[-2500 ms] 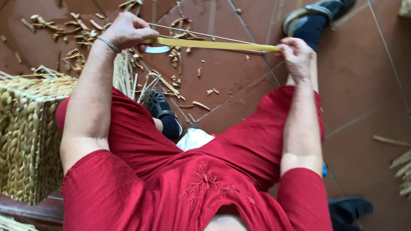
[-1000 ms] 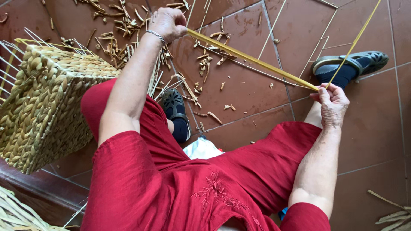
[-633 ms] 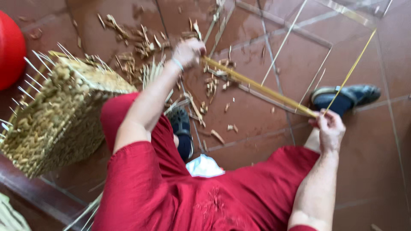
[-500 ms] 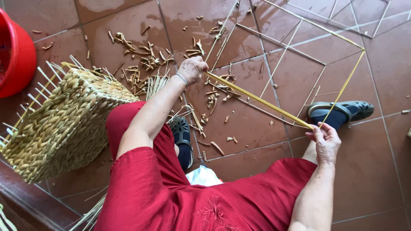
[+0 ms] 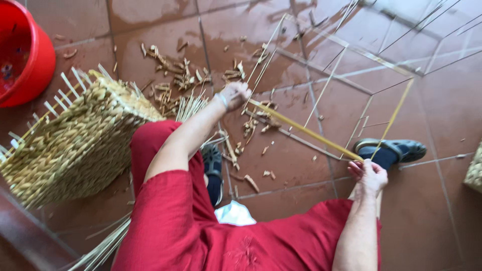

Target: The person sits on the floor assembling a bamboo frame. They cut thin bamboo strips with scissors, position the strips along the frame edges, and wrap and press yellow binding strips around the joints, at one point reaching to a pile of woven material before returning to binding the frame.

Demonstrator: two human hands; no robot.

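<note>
The left hand (image 5: 235, 94) is closed in a fist around the far end of a long yellow strip (image 5: 304, 130), with a thin bracelet (image 5: 222, 101) at the wrist. The strip runs taut on a slant, down and to the right, to the right hand (image 5: 370, 176), whose fingers (image 5: 357, 169) are pinched shut on its near end; past that grip a thinner length of the strip bends upward and away to the right. Both arms come out of red sleeves, and the person sits with red-clad legs spread over a floor of reddish-brown tiles (image 5: 442, 200). Just beside the left arm a partly woven straw basket (image 5: 75, 143) lies tilted, pale stakes sticking out of its open rim. A red bucket (image 5: 22, 50) stands in the upper left corner, apart from the basket. Short trimmed scraps (image 5: 175, 80) are scattered on the tiles around and beyond the left hand. A foot in a dark sock and grey sandal (image 5: 394, 149) rests on the floor just above the right hand, and the other sandalled foot (image 5: 212, 163) shows between the knees. A bundle of pale reeds (image 5: 103, 246) lies at the lower left.
</note>
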